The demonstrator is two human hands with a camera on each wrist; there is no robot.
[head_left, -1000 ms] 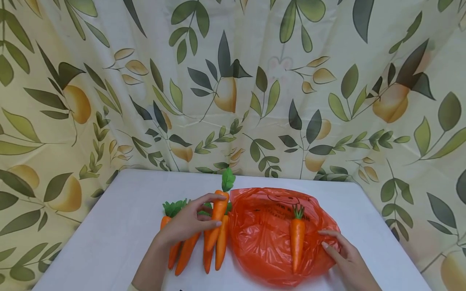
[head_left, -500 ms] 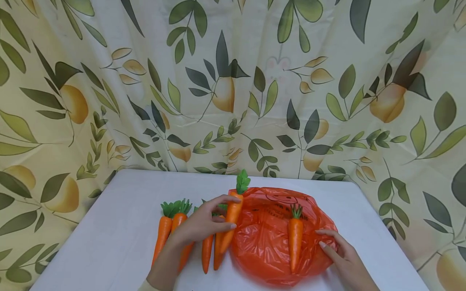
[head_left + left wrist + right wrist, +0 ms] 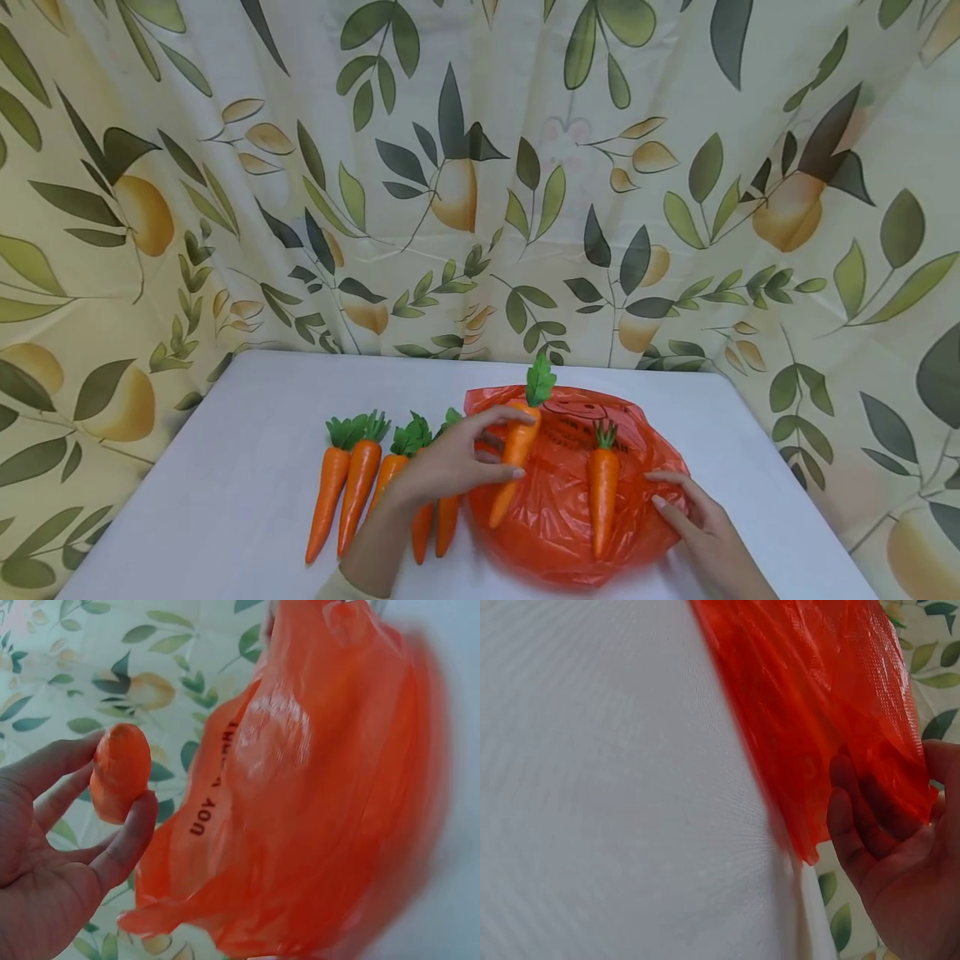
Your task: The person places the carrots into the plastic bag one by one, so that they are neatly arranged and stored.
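My left hand (image 3: 457,462) pinches an orange carrot (image 3: 519,446) with a leafy green top between thumb and fingers. It is held over the left part of a red plastic bag (image 3: 547,525). In the left wrist view the carrot (image 3: 120,776) shows end-on in the fingertips, beside the bag (image 3: 322,787). A second carrot (image 3: 603,500) lies upon the bag, its short green stalks pointing to the back. My right hand (image 3: 708,517) grips the bag's right edge; in the right wrist view, fingers (image 3: 844,817) show through the thin red plastic (image 3: 795,697).
Several more carrots (image 3: 327,500) lie in a row left of the bag, partly covered by my left hand and forearm. All rest on a white table (image 3: 225,492). Behind the table hangs a curtain (image 3: 480,250) printed with leaves and fruit.
My left hand has carried its carrot rightward from above the row to over the bag, uncovering more carrots on the left. The right hand stays at the bag's edge.
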